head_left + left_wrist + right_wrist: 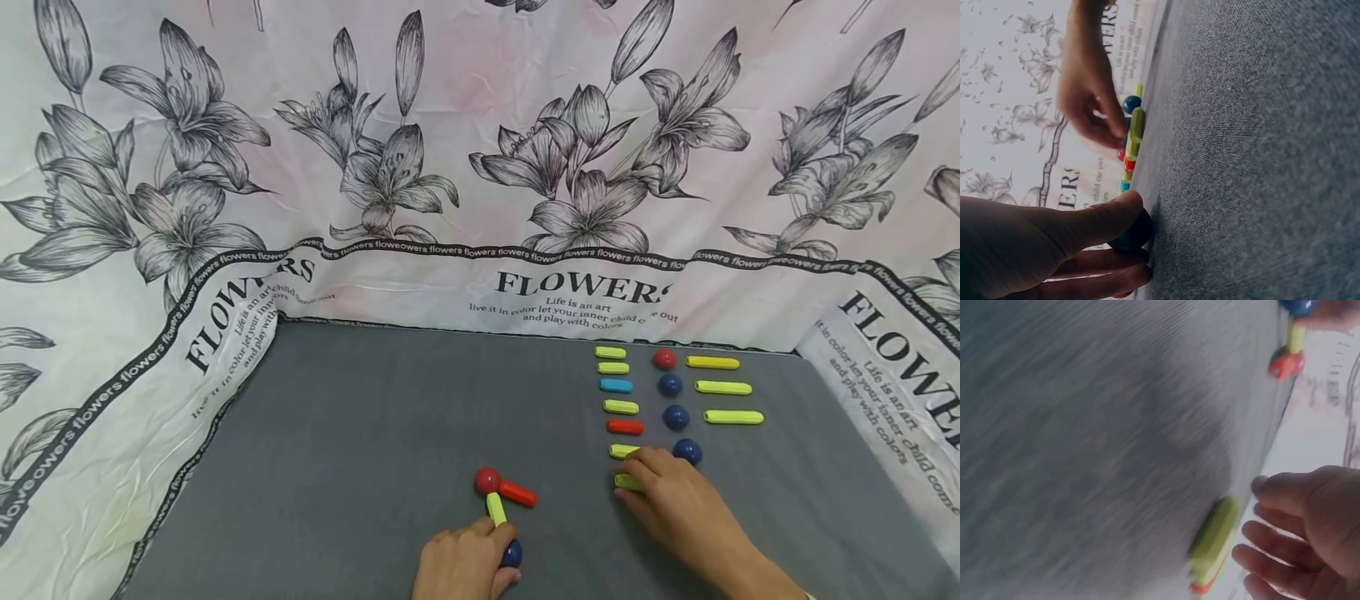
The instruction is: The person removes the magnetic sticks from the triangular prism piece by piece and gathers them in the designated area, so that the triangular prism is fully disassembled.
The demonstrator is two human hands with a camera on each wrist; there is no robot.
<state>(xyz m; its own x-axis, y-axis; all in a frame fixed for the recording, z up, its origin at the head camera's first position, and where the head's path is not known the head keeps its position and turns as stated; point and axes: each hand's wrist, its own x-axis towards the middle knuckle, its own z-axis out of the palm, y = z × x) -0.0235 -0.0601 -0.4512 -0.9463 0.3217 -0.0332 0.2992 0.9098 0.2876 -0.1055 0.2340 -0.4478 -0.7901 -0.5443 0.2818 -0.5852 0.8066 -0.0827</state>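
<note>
My left hand (465,562) pinches a dark blue ball (1132,232) between thumb and fingers, low over the grey cloth. A yellow-green stick (497,508) runs from beside that ball to a red ball (487,481), where a red stick (518,493) also meets it. On the right, my right hand (678,504) hovers at the near end of a column of short sticks. Its fingers, loosely bent in the right wrist view, hold nothing. Right by the fingertips lies a yellow-green stick (1216,534), partly covered by the hand in the head view.
Short yellow-green, red and blue sticks (616,386) form the column at right. Beside it, blue balls (676,417) and one red ball (664,359) line up, with longer yellow-green sticks (723,388) further right. A flower-printed cloth (420,287) borders the grey surface (337,433).
</note>
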